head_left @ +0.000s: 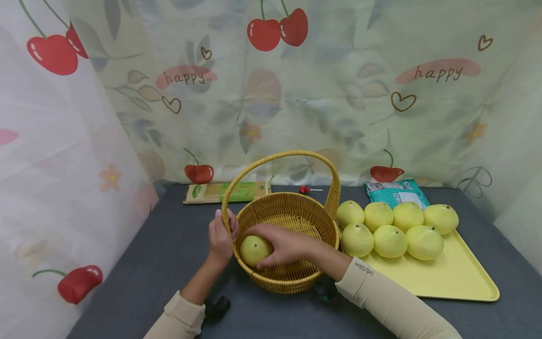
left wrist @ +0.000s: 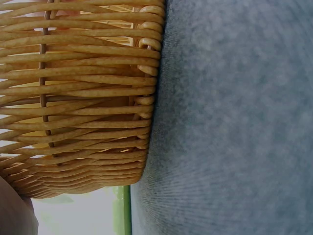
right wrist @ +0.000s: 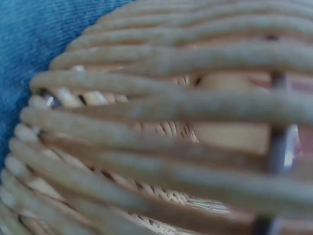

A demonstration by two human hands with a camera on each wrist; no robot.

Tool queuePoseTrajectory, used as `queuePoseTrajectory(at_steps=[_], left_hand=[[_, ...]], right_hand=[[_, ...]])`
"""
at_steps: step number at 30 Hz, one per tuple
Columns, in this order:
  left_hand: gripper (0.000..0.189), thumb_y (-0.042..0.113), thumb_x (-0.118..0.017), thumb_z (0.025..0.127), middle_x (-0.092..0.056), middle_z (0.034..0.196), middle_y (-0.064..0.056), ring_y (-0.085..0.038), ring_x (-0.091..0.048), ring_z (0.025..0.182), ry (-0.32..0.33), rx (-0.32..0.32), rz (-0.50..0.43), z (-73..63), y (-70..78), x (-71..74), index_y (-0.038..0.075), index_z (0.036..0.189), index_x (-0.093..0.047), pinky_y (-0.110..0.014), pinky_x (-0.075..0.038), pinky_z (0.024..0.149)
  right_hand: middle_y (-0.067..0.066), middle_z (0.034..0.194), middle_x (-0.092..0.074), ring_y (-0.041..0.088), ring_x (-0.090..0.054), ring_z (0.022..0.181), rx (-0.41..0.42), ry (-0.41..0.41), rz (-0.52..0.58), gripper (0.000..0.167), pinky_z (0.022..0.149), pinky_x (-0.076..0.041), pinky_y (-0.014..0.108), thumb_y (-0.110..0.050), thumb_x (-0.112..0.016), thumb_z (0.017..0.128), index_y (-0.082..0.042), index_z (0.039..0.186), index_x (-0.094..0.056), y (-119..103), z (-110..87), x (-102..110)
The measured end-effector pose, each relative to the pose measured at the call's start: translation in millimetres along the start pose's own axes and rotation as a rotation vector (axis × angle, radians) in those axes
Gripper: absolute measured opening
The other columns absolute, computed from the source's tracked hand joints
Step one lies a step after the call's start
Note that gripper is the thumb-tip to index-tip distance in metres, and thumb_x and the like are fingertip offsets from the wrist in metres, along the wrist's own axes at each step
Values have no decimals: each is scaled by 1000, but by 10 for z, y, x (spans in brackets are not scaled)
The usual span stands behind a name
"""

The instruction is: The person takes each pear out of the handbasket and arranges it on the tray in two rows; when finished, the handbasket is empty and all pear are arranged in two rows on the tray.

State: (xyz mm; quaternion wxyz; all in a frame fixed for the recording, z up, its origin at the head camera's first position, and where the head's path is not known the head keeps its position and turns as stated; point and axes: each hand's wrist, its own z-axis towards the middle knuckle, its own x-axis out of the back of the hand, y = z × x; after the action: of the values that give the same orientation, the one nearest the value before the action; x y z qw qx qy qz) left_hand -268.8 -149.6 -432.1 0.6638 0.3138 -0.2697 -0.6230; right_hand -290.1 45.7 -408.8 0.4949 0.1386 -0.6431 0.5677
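A round wicker basket (head_left: pixel 288 285) with a tall arched handle (head_left: pixel 292 153) stands on the dark table. My left hand (head_left: pixel 221 238) grips the handle's left foot, at the rim. Reaching inside from the right, my right hand (head_left: pixel 284 245) holds a yellow-green pomelo (head_left: pixel 256 251), thumb on the near side and fingers over the far side. That pomelo is low against the basket's left wall. In the left wrist view the woven wall (left wrist: pixel 83 93) fills the upper left. The right wrist view looks through blurred wicker strands (right wrist: pixel 146 112), with a pale patch of fruit (right wrist: pixel 230 137) behind them.
A yellow tray (head_left: pixel 457 278) right of the basket bears several more pomelos (head_left: pixel 390 241) in two rows. Along the back lie a long green-and-beige packet (head_left: pixel 224 192), a red lollipop (head_left: pixel 304 189) and a teal bag (head_left: pixel 395 192). A printed curtain (head_left: pixel 296 103) hangs behind the table.
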Motion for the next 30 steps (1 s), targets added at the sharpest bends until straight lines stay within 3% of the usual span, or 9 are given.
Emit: queuePoseTrajectory(at_steps=[19, 30], left_hand=[[60, 31, -16, 112, -33, 50, -12, -18, -31, 39, 4, -5, -11, 2, -13, 10, -2, 66, -36, -29, -28, 37], [59, 30, -15, 112, -35, 50, -12, -19, -31, 39, 3, -7, 18, -3, -7, 10, -1, 67, -37, -30, -29, 37]], right_hand=[[-1, 118, -55, 11, -53, 94, 50, 22, 9, 65, 74, -50, 26, -33, -79, 81, -15, 139, -57, -23, -63, -3], [0, 126, -54, 13, -52, 106, 57, 77, 61, 67, 80, -51, 29, -32, -79, 82, -12, 140, -52, -26, -51, 6]])
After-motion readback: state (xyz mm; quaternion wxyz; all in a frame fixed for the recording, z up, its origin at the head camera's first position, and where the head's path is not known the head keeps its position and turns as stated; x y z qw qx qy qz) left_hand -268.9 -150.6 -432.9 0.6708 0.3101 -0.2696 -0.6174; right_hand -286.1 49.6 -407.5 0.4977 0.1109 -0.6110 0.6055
